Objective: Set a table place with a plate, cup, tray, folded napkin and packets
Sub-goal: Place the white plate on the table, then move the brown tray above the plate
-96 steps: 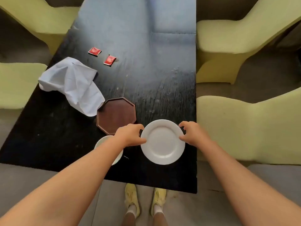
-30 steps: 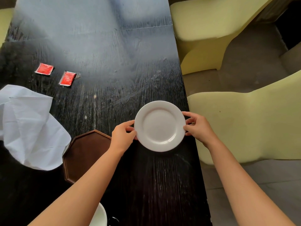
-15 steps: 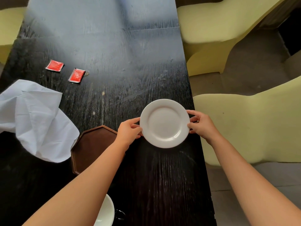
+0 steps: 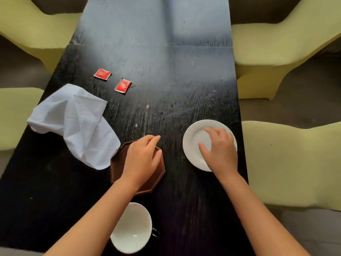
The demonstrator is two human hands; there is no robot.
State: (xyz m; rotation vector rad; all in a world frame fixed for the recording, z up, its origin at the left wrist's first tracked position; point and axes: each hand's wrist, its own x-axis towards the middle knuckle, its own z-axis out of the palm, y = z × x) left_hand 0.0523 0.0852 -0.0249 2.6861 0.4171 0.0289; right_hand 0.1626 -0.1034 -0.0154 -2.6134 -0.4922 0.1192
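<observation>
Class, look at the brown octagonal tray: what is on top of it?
The left hand is over the brown octagonal tray, and a corner of the crumpled white cloth napkin overlaps its left edge. The hand covers the tray's middle, so that part stays unseen.

Tray [image 4: 118, 172] left of plate [image 4: 191, 143] — cup [image 4: 132, 228] nearer

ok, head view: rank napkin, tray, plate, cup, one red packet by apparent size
1. napkin, crumpled and spread out.
2-3. tray and plate: look alike, both partly under hands, so no ranking.
4. cup: nearest the camera, so probably flattered.
5. red packet, smallest.
</observation>
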